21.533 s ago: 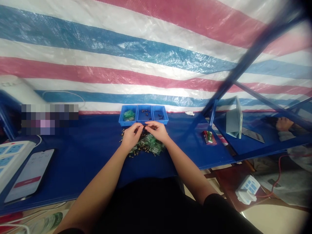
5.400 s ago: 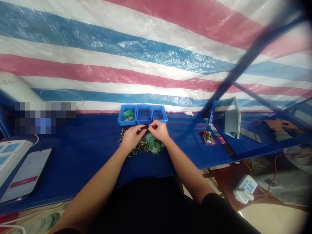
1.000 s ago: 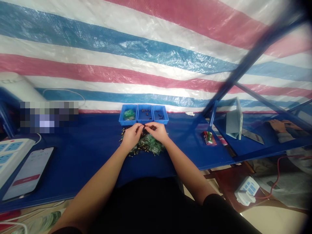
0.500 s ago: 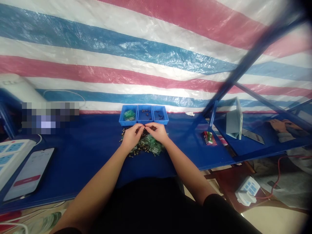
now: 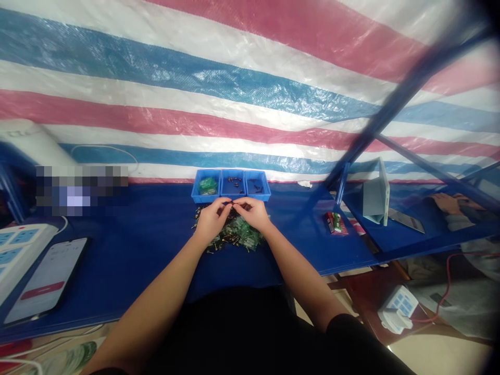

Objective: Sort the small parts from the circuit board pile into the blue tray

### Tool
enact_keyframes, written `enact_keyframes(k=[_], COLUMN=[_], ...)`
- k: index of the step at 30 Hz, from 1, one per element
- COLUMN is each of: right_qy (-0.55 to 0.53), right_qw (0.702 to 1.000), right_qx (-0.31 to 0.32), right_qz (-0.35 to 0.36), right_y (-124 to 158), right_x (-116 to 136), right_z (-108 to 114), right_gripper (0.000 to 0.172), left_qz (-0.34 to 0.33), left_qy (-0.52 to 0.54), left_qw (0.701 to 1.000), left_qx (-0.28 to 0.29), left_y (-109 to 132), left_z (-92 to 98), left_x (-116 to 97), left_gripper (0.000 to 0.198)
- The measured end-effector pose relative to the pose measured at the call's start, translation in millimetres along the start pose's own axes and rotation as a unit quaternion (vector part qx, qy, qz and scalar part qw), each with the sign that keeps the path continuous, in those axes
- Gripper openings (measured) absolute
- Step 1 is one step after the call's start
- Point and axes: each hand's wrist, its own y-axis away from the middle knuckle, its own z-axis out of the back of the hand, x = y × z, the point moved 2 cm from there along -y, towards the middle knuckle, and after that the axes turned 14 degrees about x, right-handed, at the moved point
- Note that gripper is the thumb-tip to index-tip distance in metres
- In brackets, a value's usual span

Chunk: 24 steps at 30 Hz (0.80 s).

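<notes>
My left hand [image 5: 213, 219] and my right hand [image 5: 253, 212] meet fingertip to fingertip over a heap of small green and dark parts [image 5: 234, 234] on the blue table [image 5: 128, 245]. Both pinch a tiny dark piece between them; I cannot make out what it is. Just beyond the hands stand three small blue bins in a row: the left bin [image 5: 207, 186] holds green pieces, the middle bin [image 5: 233, 184] and the right bin [image 5: 257, 185] hold a few dark bits.
A phone [image 5: 42, 281] and a white power strip [image 5: 17, 250] lie at the left. A red packet [image 5: 336, 223] lies right of the heap. Further right stand a propped tablet [image 5: 377, 195] and another person's hand [image 5: 449, 203]. A striped tarp [image 5: 234, 88] hangs behind.
Almost nothing differs: my hands stay pinched together over the heap, with only slight finger shifts and a small sway of the view.
</notes>
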Motion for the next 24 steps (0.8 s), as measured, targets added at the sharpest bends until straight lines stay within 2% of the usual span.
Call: enact_keyframes(k=[24], right_qy=[0.0], right_qw=[1.0], right_qx=[-0.01], right_qz=[0.003], right_y=[-0.8], right_x=[-0.8], right_z=[0.6], right_gripper=[0.024], left_qz=[0.01], left_qy=[0.003], left_qw=[1.0], left_qx=[-0.011], left_y=[-0.1], left_z=[-0.8], left_x=[-0.6], left_gripper=[0.031])
